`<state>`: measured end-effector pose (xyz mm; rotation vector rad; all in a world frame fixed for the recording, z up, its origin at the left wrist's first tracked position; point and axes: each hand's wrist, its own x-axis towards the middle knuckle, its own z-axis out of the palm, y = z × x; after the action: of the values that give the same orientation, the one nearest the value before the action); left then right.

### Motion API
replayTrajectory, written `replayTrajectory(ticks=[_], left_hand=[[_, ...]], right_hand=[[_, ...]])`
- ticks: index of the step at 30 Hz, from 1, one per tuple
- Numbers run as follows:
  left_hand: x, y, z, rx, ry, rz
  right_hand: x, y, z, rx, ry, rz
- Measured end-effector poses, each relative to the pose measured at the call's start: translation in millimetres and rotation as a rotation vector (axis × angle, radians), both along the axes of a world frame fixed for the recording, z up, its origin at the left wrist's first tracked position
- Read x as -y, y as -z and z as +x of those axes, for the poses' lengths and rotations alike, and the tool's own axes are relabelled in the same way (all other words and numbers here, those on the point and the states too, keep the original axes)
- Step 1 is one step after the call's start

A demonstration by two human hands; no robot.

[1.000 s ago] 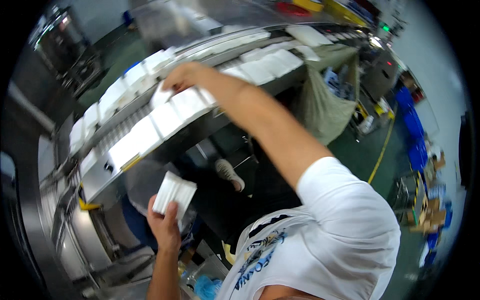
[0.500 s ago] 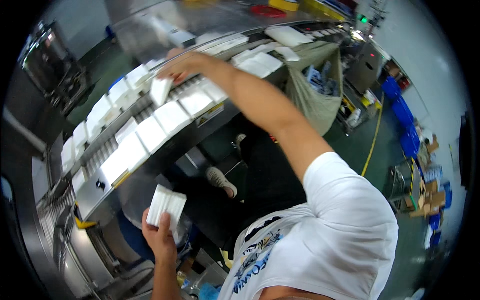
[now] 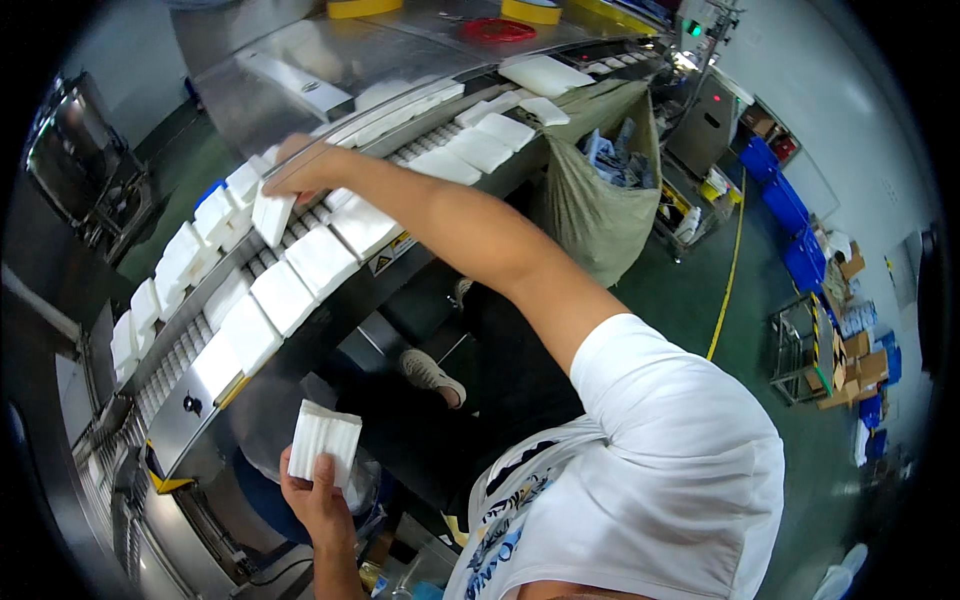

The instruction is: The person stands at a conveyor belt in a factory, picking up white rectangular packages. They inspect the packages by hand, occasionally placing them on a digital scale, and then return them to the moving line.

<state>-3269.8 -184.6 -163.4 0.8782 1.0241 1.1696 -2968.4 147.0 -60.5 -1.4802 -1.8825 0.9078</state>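
Observation:
Low in front of me, my left hand [image 3: 318,500] grips a thick stack of folded white wipes [image 3: 326,445], its thumb pressed across the layered face. My right arm reaches forward over the roller conveyor [image 3: 180,365]. There my right hand [image 3: 302,168] holds another folded white stack [image 3: 270,216] by its upper end, tilted above the rollers; some of its fingers are hidden. Along the conveyor's near ledge lies a row of flat white stacks [image 3: 285,297]. More white stacks [image 3: 183,253] stand along the far side.
A cloth sack [image 3: 600,225] with bluish scraps hangs at the conveyor's right end. A metal table [image 3: 420,40] lies beyond, bearing yellow tape rolls [image 3: 530,11] and a red coil [image 3: 498,30]. Blue bins [image 3: 785,200] and a metal cart [image 3: 800,350] stand at right.
The whole view has shifted a little. My right hand has moved slightly left along the conveyor with its white stack. My left hand still holds its stack.

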Motion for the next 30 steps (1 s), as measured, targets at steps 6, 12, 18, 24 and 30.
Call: replayTrajectory(ticks=[6, 12, 18, 24, 30], left_hand=[[-1.9, 3.0, -3.3, -0.026, -0.002, -0.051], [2.0, 3.5, -8.3, 0.011, 0.01, -0.05], [0.8, 3.9, -4.9, 0.035, 0.014, -0.037], [-1.5, 2.5, -2.4, -0.023, 0.003, -0.076], [-1.1, 1.7, 1.0, -0.003, -0.022, 0.032]], right_hand=[[-8.6, 25.6, 19.2, -0.178, -0.142, 0.098], [-4.1, 31.7, -11.8, -0.277, 0.038, -0.241], [-21.6, 47.4, -7.5, 0.483, 0.007, -0.088], [66.9, 27.7, -16.9, 0.168, -0.025, 0.451], [181.9, 20.6, -55.2, -0.059, -0.702, -0.181]])
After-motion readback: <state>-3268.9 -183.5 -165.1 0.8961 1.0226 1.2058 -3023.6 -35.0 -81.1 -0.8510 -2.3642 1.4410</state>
